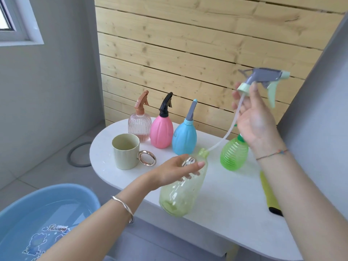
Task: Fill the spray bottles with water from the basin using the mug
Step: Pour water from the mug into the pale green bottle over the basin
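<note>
L hand (177, 171) is gripping the pale-green bottle (178, 196) round its upper body, near the table (226, 204) front edge. R hand (254, 121) is holding the spray head (263, 77) up high, its tube (227, 132) reaching the bottle's neck. The mug (125, 153) is standing to the left, w/ the basin (37, 213) of water sitting below-left.

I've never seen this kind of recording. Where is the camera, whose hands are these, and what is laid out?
No machine here: a person wears one camera on the head, looking down at their own hands. The left hand grips a pale green bottle at the white table. The right hand holds its spray head, lifted off, its tube reaching down to the bottle's neck. On the table stand a cream mug and spray bottles in clear pink, pink, blue and green. A blue basin of water sits lower left.
</note>
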{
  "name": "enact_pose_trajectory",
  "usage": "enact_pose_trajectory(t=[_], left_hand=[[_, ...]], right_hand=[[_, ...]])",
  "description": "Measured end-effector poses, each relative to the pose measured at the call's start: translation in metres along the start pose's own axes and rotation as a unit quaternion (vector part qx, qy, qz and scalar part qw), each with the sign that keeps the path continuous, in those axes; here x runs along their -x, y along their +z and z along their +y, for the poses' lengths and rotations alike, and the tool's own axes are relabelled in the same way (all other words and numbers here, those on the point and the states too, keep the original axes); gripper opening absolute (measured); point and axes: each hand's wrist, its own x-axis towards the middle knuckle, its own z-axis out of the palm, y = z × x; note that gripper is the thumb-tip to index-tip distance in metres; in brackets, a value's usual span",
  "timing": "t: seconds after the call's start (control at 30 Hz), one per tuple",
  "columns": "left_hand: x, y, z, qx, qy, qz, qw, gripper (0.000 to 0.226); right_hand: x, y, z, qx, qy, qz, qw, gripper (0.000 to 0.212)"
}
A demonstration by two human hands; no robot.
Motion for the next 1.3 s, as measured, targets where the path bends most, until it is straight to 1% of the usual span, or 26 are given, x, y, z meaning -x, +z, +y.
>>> enact_pose_trajectory(t=[0.07,0.13,0.17,0.23,0.33,0.4,0.43,0.5,0.57,0.63,0.73,0.8,0.87,0.97,1.03,1.13,1.17,1.2,1.23,1.3], left_hand=[[0.002,-0.004,-0.005,-0.002,-0.007,0.014,1.0,0.065],[0.003,-0.007,-0.007,0.008,-0.001,0.04,0.999,0.073],[0.004,-0.009,-0.008,0.016,0.003,0.052,0.999,0.076],[0.005,-0.012,-0.008,0.027,0.017,0.074,0.997,0.072],[0.009,-0.019,-0.009,0.044,0.031,0.103,0.993,0.055],[0.015,-0.023,-0.012,0.047,0.033,0.121,0.991,0.048],[0.02,-0.025,-0.013,0.046,0.036,0.128,0.99,0.045],[0.03,-0.027,-0.015,0.048,0.05,0.146,0.987,0.041],[0.039,-0.028,-0.018,0.061,0.063,0.163,0.983,0.031],[0.047,-0.03,-0.023,0.062,0.068,0.173,0.981,0.026],[0.054,-0.034,-0.035,0.044,0.065,0.192,0.978,0.039],[0.055,-0.037,-0.045,0.038,0.062,0.207,0.976,0.046],[0.055,-0.038,-0.051,0.038,0.065,0.211,0.975,0.049],[0.058,-0.039,-0.053,0.038,0.067,0.209,0.975,0.043],[0.062,-0.039,-0.053,0.034,0.066,0.21,0.975,0.041],[0.067,-0.042,-0.055,0.036,0.061,0.221,0.973,0.042],[0.069,-0.043,-0.056,0.037,0.056,0.228,0.971,0.043],[0.07,-0.045,-0.057,0.039,0.051,0.236,0.97,0.044],[0.072,-0.047,-0.059,0.042,0.047,0.242,0.968,0.044],[0.077,-0.051,-0.063,0.051,0.039,0.247,0.967,0.041]], right_hand=[[-0.014,-0.003,-0.02,-0.01,0.011,-0.018,1.0,0.018],[-0.023,-0.008,-0.031,-0.001,0.048,-0.063,0.997,0.02],[-0.025,-0.012,-0.032,0.02,0.076,-0.092,0.993,0.022],[-0.025,-0.023,-0.022,0.086,0.14,-0.135,0.977,0.025],[-0.014,-0.045,0.014,0.211,0.234,-0.156,0.936,0.027],[0.0,-0.061,0.045,0.307,0.282,-0.16,0.895,0.027],[0.006,-0.068,0.06,0.349,0.299,-0.164,0.873,0.031],[0.018,-0.079,0.085,0.399,0.33,-0.171,0.839,0.039],[0.026,-0.085,0.104,0.417,0.34,-0.17,0.826,0.037],[0.031,-0.088,0.116,0.425,0.333,-0.158,0.827,0.034],[0.036,-0.088,0.128,0.456,0.302,-0.149,0.824,0.025],[0.037,-0.088,0.133,0.467,0.297,-0.146,0.82,0.02],[0.038,-0.091,0.139,0.464,0.297,-0.138,0.823,0.021],[0.041,-0.089,0.14,0.474,0.285,-0.124,0.824,0.025],[0.042,-0.084,0.137,0.522,0.235,-0.123,0.811,0.025],[0.042,-0.067,0.134,0.619,0.092,-0.11,0.772,0.023],[0.044,-0.057,0.136,0.626,0.061,-0.112,0.769,0.021],[0.045,-0.044,0.14,0.615,0.046,-0.124,0.777,0.018],[0.047,-0.03,0.145,0.585,0.052,-0.139,0.798,0.015],[0.054,-0.001,0.16,0.498,0.108,-0.173,0.843,0.016]])
